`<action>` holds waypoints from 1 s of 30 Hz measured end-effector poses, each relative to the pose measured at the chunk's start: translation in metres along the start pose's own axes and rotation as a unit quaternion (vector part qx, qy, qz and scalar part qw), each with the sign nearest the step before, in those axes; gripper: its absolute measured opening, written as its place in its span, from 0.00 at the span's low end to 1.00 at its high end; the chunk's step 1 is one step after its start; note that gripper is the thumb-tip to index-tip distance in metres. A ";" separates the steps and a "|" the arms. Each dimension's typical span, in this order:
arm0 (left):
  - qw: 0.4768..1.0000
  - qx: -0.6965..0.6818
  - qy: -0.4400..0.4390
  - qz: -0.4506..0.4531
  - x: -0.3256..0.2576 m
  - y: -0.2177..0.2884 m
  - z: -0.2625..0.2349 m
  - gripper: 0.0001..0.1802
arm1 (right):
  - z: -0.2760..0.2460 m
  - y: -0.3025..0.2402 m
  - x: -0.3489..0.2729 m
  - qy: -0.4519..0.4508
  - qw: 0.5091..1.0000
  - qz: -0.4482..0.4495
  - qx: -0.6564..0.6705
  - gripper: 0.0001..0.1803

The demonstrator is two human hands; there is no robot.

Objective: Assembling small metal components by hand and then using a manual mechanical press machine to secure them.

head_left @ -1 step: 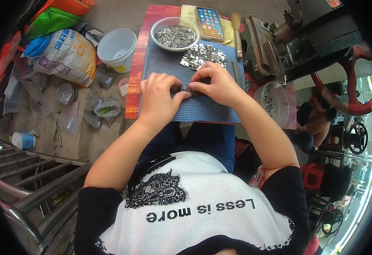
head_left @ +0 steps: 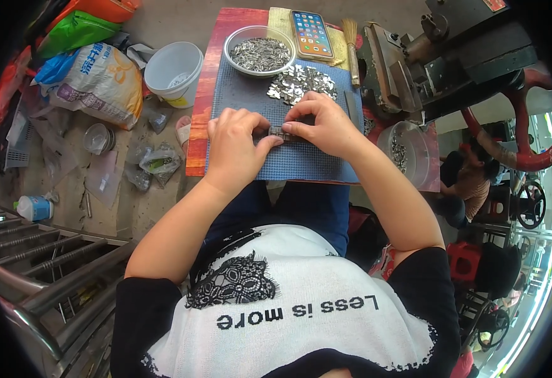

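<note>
Left hand (head_left: 235, 142) and right hand (head_left: 325, 126) pinch small metal piece (head_left: 278, 131) over blue mat (head_left: 238, 97), nearer body than loose metal parts (head_left: 301, 84); shape half hidden. Even pressure from both sides should steady it.

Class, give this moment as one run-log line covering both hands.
left hand: holding small metal part | right hand: holding same part | under both: blue mat | beyond: loose metal pile

Reddish table (head_left: 196, 145) carries blue mat (head_left: 225, 94) and yellow cloth (head_left: 281, 17); metal pieces (head_left: 301, 83) lie on the mat.
</note>
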State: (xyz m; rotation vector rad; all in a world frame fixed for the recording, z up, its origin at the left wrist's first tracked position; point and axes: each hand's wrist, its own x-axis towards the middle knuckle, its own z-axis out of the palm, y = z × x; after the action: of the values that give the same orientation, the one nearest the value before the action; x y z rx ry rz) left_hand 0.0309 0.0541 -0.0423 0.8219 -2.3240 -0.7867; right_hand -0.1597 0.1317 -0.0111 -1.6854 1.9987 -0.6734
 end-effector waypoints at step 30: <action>1.000 0.001 0.006 0.009 0.000 0.000 -0.001 0.14 | -0.031 0.035 -0.038 0.020 0.999 0.036 -0.015 0.09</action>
State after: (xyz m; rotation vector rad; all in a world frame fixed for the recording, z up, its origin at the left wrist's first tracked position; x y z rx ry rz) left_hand 0.0312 0.0541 -0.0418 0.8027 -2.3197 -0.7699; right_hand -0.1996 0.1767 -0.0080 -1.6199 2.0972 -0.6587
